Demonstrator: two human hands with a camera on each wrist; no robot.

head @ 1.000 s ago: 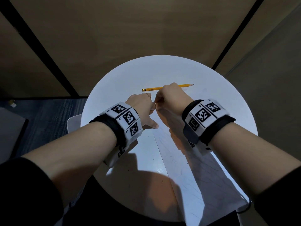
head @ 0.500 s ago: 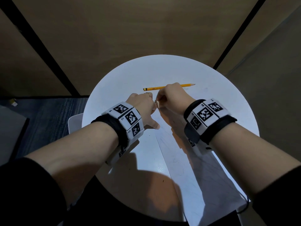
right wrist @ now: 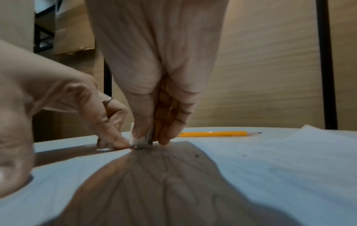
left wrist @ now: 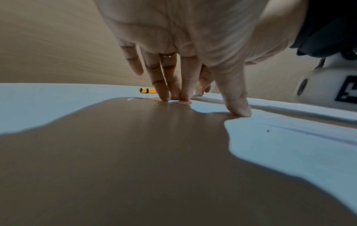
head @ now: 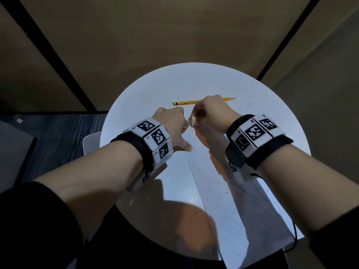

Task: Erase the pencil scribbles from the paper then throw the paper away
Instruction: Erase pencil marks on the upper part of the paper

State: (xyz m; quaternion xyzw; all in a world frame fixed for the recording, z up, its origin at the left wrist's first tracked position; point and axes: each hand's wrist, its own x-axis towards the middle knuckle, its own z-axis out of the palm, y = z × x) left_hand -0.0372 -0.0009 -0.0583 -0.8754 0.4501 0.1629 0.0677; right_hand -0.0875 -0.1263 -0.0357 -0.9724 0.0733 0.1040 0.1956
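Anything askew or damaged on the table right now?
Only the paper: it lies skewed and overhangs the near edge of the round table. No tear shows. The right hand pinches the eraser; the left hand presses the sheet. The pencil lies flat.

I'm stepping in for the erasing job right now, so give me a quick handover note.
Right hand: pinches the white eraser, pressed on the paper at its far end.
Left hand: straight fingers and thumb press the paper's far left edge flat.
Pencil: lies on the table beyond both hands.
Done: unclear how much is erased.
Left: faint scribbles remain on the near half; then bin the paper.
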